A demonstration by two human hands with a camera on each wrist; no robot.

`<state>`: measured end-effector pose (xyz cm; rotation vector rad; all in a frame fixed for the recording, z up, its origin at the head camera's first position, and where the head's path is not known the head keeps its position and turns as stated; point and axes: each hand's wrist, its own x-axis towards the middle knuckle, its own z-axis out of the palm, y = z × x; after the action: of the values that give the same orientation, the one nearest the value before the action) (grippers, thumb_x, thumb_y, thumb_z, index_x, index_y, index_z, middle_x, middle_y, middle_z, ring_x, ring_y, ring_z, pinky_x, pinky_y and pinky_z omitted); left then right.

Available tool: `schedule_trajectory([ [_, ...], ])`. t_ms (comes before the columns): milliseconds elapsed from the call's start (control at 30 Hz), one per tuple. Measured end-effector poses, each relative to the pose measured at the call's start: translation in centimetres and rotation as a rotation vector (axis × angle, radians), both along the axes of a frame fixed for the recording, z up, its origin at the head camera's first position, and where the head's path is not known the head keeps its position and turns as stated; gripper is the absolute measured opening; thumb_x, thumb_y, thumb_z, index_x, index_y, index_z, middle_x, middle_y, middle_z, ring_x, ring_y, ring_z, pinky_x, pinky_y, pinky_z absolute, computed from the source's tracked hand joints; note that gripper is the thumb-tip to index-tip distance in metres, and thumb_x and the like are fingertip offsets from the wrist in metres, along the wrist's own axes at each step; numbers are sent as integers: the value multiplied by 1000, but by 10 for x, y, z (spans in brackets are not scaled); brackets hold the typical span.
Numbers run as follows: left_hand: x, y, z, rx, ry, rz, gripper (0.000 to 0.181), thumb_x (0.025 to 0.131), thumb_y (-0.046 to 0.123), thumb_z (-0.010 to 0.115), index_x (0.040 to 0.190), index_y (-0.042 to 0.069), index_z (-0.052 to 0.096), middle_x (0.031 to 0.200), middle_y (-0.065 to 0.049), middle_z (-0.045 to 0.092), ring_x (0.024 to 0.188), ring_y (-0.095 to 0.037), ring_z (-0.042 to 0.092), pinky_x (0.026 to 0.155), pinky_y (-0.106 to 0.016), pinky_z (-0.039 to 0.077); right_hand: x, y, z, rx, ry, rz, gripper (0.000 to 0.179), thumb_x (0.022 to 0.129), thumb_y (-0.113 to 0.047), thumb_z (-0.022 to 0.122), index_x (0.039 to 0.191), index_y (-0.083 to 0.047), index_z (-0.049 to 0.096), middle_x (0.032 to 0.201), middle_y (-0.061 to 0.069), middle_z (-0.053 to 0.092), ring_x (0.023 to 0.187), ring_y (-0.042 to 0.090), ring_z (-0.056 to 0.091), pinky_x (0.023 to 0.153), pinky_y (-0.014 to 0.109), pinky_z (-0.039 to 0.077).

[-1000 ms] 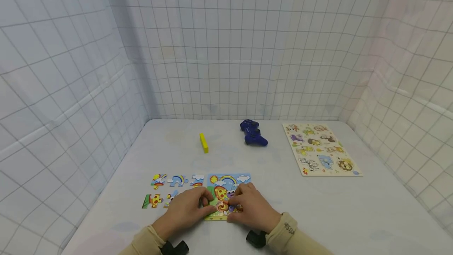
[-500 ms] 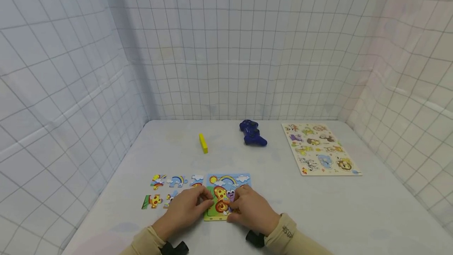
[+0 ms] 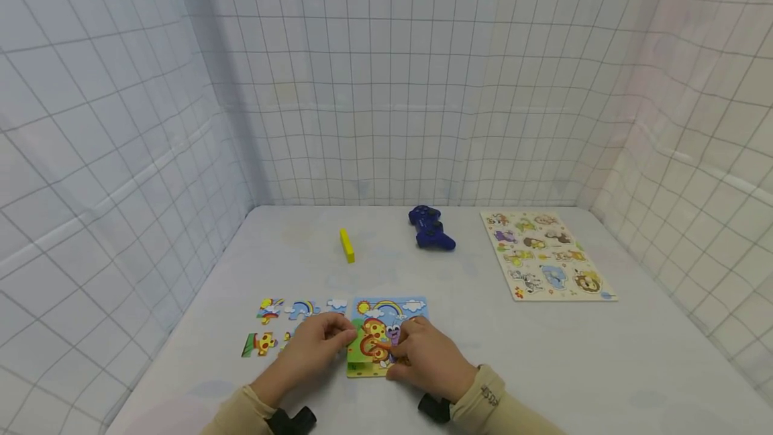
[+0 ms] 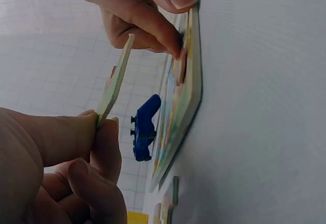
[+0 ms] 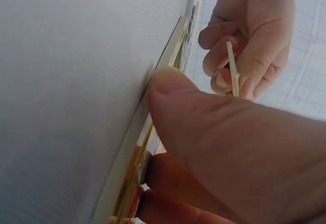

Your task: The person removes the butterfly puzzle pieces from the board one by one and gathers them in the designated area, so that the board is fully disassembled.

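My left hand [image 3: 308, 358] pinches a green jigsaw piece [image 4: 116, 86] between thumb and index finger. The piece is tilted up above the lower left of a puzzle board [image 3: 365, 374], apart from it in the left wrist view. On the board is a bright picture with a sun, a rainbow and a giraffe. My right hand [image 3: 431, 358] grips the board's lower right, its thumb at the near edge and curled fingers on the picture. The right hand hides that corner. Left of the board lie several loose jigsaw pieces [image 3: 270, 309], some partly behind the left hand.
A yellow block [image 3: 347, 246] and a dark blue game controller [image 3: 431, 227] lie farther back on the white table [image 3: 574, 368]. An animal puzzle board [image 3: 546, 257] lies at the far right. Grid-patterned cloth walls [image 3: 386, 86] enclose the table's back and sides.
The left hand has lifted the green piece off the board's lower left and shifted a little leftward with it. The right hand has stayed at the board's lower right.
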<state>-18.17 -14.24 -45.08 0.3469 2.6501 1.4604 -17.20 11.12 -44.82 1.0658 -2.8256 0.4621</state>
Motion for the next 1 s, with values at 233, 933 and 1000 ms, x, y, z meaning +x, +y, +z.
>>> schedule_trajectory([
  [233,14,-16,2,-60,-29,57,15,96,27,74,94,12,72,84,4,68,74,-13,56,62,-24,47,3,0,2,9,-16,-18,35,81,-46,85,100,-17,84,90,-11,56,90,6,45,75,20,44],
  [933,37,-151,14,-337,-205,141,15,93,22,75,92,8,71,82,2,64,78,-16,54,65,-28,44,1,2,0,8,6,-13,31,82,-46,85,98,-19,84,92,-9,59,93,8,49,78,24,48],
  [1000,38,-149,12,-351,-209,178,14,92,21,76,91,7,72,81,2,64,78,-16,54,65,-28,44,1,2,0,1,1,-10,32,82,-46,85,99,-19,84,92,-9,59,92,8,49,77,24,48],
])
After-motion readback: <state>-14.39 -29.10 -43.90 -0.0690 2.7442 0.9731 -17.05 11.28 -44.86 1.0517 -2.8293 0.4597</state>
